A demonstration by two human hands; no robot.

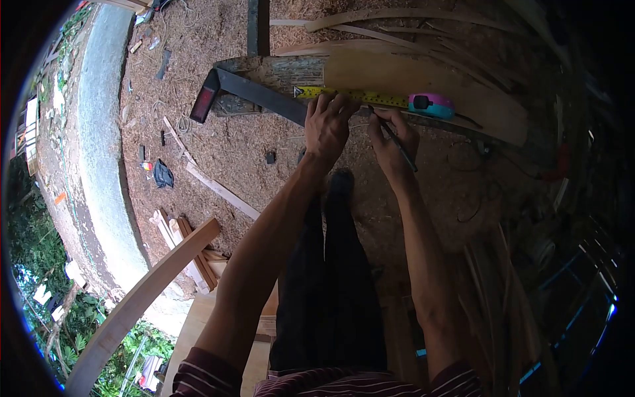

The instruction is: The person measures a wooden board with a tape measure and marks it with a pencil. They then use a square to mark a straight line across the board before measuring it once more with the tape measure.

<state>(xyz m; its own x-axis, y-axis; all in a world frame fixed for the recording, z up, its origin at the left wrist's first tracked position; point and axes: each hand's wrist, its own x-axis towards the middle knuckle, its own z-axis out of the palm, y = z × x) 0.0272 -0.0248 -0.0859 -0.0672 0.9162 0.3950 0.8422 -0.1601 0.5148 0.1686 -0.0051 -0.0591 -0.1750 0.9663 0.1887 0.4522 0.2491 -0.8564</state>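
A dark try square (261, 94) lies slantwise over a wooden workpiece, its stock with a reddish face at the left end. My left hand (327, 127) bears down on its blade with bent fingers, which hide part of it. My right hand (395, 142) grips a dark pencil (403, 149), its tip near the blade and the fingertips of my left hand. A tape measure (431, 106) with a pink and teal case rests on the wood. Its yellow blade is drawn out to the left, just beyond my left fingers. Beneath them is a pale brown board (370, 71).
Wood shavings (192, 53) cover the ground. Long curved strips (410, 16) lie beyond the workpiece. At lower left a curved plank (142, 298) rises beside several stacked wood pieces (195, 255). A concrete strip (102, 132) runs along the left. My foot (341, 185) stands below my hands.
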